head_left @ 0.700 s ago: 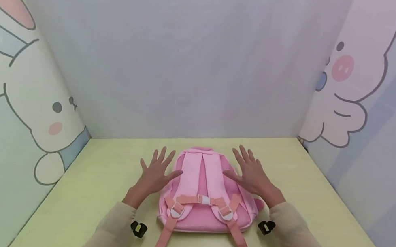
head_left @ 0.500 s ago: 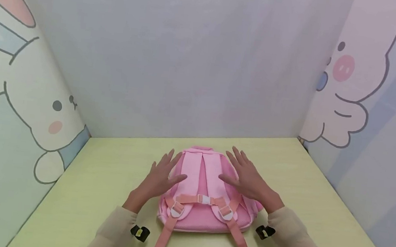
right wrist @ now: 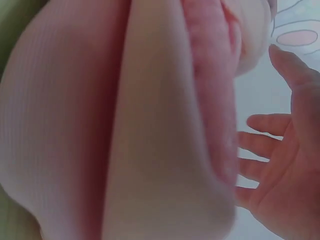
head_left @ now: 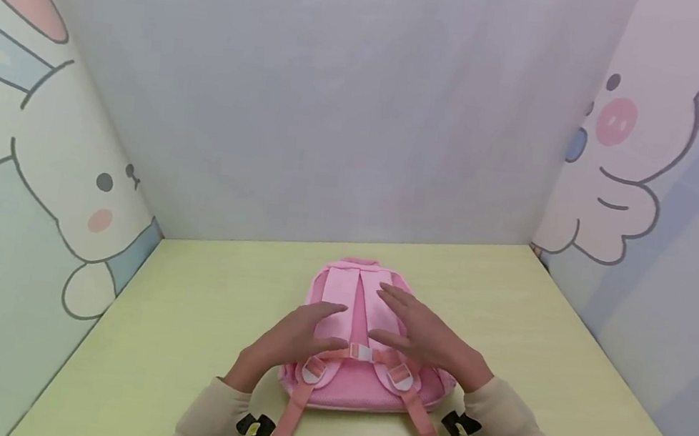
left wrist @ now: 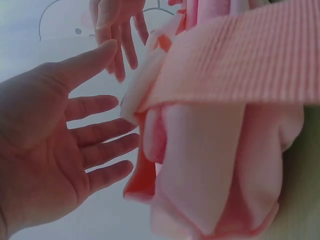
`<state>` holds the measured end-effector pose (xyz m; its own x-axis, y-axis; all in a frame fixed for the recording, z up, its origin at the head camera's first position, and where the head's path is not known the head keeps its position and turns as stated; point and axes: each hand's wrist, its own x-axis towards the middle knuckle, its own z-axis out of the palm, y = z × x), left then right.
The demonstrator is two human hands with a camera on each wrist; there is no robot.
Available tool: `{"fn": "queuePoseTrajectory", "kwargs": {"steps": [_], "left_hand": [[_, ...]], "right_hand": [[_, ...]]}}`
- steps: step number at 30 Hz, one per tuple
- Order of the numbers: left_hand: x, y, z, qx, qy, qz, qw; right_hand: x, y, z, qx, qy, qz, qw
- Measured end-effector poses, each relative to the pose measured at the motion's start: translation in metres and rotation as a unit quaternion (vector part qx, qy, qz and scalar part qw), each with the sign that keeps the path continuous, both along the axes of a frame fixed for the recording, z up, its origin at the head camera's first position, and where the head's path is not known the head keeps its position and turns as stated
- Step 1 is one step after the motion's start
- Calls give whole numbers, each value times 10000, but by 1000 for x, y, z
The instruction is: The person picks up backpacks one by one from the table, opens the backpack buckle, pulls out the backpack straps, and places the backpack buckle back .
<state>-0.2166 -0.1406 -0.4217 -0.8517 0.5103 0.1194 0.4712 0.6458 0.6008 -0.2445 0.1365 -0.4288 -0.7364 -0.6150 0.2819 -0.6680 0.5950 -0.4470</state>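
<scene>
A pink backpack [head_left: 356, 388] lies on the table with its shoulder straps facing up. A white buckle [head_left: 362, 352] joins a coral cross strap between them. My left hand [head_left: 298, 331] hovers over the bag's left side, fingers extended and thumb apart. Over its right half is my right hand [head_left: 426, 336], fingers straight and pointing inward. Both wrist views show air between the palms and the bag; neither hand holds anything. In the left wrist view, the fingers of my left hand [left wrist: 55, 135] reach toward the bag's edge, and my right hand [left wrist: 117, 30] shows beyond.
Two coral webbing straps [head_left: 293, 416] trail from the bag toward the table's near edge. The pale yellow table [head_left: 196, 316] is enclosed by a grey back wall [head_left: 310, 106] and side panels with cartoon animals [head_left: 67, 193].
Both hands have moved inward and closer together above the backpack, the left also turning so its fingers point right. The backpack has stayed in place; the head view has shifted slightly.
</scene>
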Motion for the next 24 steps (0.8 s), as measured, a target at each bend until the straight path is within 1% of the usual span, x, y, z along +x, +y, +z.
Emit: {"fn": "queuePoseTrajectory", "kwargs": {"steps": [2,5,8,10,12,15,20,22,24], "left_hand": [[0,5,-2,-40,-45,-117,9999],[0,10,-5,-66,-101,-203,9997],[1,12,-6,-49,-146,-242,9996],[1,13,-7,-87,-126,-263,9995],[1,14,-9,-133,-36,-304,9994],[0,16,-12,-167,85,-332,9993],[0,18,-16,38,66,-342,9994],[1,18,-17,86,80,-348,9993],[1,18,-18,89,107,-348,9993]], "right_hand": [[2,-2,-1,42,-16,51,10000],[6,-4,-1,49,-82,74,9999],[8,-5,-3,106,-281,64,9995],[10,-6,-4,187,-411,72,9990],[11,-7,-6,256,-447,122,9986],[10,-9,-8,314,-299,363,9984],[8,-12,-13,214,195,876,9957],[8,-13,-15,175,311,981,9945],[8,-15,-16,114,318,1049,9939]]}}
